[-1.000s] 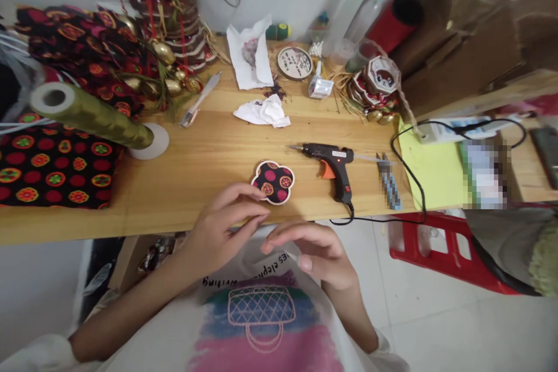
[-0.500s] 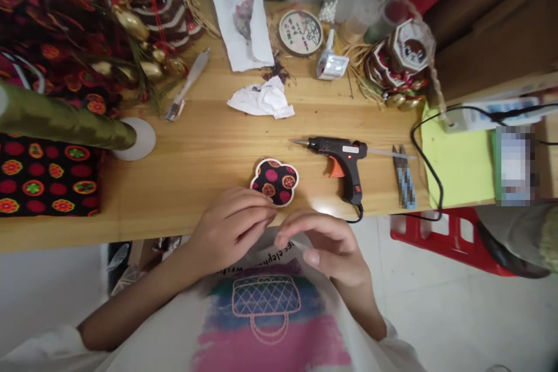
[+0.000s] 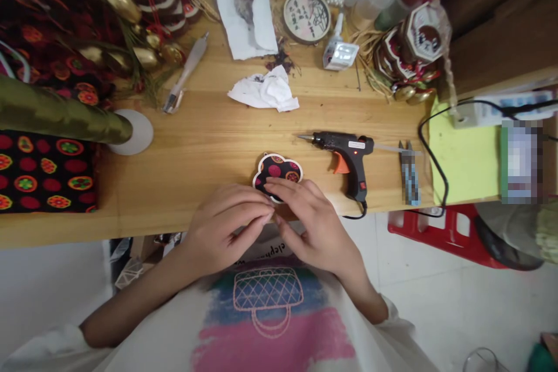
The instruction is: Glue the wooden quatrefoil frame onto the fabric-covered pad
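1. The right hand (image 3: 320, 226) has moved in toward the left hand (image 3: 229, 224). Half a second ago it was curled near the front edge of the table (image 3: 187, 157); now its fingers reach over the flower piece (image 3: 274, 169). The left hand has stayed near the same spot.
2. The flower piece is on the table, close to the middle of the front edge. It has a pale rim, a black middle with red and orange dots, and a tiny ring at its top.
3. The left hand's fingers are close together and bent, with the thumb near them. The tips are at the bottom of the flower piece. I cannot tell if they pinch anything.
4. The right hand's long fingers are side by side, and its thumb is apart from them. The fingertips cover the lower part of the flower piece. I cannot tell if they press on it.
5. A black glue gun (image 3: 349, 148) lies just right of the hands. Its tip points left, its handle points to the front edge, and a small red light glows on it.
6. Right of the gun is a blurry tool (image 3: 410, 177), then yellow paper (image 3: 466, 165) by the front edge.
7. A crumpled white paper (image 3: 270, 90) lies behind the flower piece. Nearer the back edge are a bigger white sheet (image 3: 244, 6) and a round disc (image 3: 307, 17) with writing.
8. On the left are a green roll (image 3: 65, 107) and folded dotted cloth (image 3: 43, 171) by the front edge.
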A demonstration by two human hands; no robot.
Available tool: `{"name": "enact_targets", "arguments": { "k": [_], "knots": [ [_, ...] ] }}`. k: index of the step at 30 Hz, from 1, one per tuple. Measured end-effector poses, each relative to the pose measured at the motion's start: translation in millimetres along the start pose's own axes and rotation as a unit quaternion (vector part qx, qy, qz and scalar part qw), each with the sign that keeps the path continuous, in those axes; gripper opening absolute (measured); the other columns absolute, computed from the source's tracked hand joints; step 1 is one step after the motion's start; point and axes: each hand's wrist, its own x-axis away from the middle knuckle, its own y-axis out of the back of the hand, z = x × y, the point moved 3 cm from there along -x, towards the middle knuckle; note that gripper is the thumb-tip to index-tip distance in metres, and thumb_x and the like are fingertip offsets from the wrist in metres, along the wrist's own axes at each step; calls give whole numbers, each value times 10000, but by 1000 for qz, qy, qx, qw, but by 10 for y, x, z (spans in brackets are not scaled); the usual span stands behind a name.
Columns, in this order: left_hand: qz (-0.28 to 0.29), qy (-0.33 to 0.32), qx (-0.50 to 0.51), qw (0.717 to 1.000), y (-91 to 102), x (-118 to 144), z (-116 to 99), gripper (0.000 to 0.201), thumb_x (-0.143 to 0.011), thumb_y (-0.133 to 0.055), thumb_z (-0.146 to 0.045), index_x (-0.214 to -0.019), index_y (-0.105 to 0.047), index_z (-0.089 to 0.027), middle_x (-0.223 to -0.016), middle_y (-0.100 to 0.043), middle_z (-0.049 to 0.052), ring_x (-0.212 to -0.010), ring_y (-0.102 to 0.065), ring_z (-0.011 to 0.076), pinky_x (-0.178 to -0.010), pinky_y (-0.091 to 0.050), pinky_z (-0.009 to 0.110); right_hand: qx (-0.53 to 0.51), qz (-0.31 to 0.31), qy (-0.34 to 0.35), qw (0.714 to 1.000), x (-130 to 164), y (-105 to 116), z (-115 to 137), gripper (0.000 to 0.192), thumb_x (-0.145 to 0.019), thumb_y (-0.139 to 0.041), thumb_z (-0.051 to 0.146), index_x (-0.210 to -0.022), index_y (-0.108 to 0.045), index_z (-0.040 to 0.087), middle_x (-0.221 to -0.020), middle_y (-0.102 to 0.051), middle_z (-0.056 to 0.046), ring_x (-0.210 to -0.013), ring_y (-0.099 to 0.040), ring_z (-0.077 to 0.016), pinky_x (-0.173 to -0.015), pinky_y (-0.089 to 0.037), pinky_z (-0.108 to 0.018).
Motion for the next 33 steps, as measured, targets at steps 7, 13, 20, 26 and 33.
{"name": "enact_targets", "arguments": {
  "k": [7, 13, 20, 26, 33],
  "knots": [
    [-32, 14, -27, 999, 50, 17, 75, 138, -883, -599, -97, -924, -645, -221, -920, -742, 13, -866, -703, 154, -809, -573, 321, 28, -23, 5, 999, -11, 14, -1, 385, -902, -513, 160, -1284, -538, 207, -1212, -680, -91, -1051, -612, -228, -884, -527, -398],
    [-46, -5, -51, 998, 26, 20, 141, 130, -869, -619, -83, -928, -649, -195, -917, -744, 29, -866, -706, 156, -814, -566, 310, 43, -59, 9, 997, 14, 65, -21, 322, -910, -530, 149, -1225, -559, 209, -1112, -691, -74, -1002, -620, -208, -839, -535, -374],
    [-57, -13, -70, 996, -25, -13, 149, 122, -857, -634, -70, -914, -656, -175, -922, -747, 57, -880, -706, 178, -831, -563, 331, 119, -96, 26, 988, 18, 145, -64, 236, -906, -568, 159, -1139, -607, 146, -1064, -708, -101, -953, -630, -210, -819, -522, -362],
    [-58, -37, -84, 994, 5, -121, 132, 130, -866, -624, -69, -927, -651, -180, -923, -746, 45, -886, -695, 163, -848, -550, 316, 182, -108, 36, 977, -41, 218, -136, 214, -901, -562, 169, -1105, -629, 165, -1069, -714, -89, -913, -607, -222, -815, -513, -399],
    [-31, -82, -97, 991, 147, -425, 172, 74, -889, -614, -151, -901, -673, -193, -864, -750, 43, -808, -693, 172, -763, -541, 309, 186, -123, 59, 973, -179, 324, -132, 196, -902, -543, 157, -1068, -645, 175, -1009, -714, -80, -921, -606, -225, -822, -512, -404]
  ]
}}
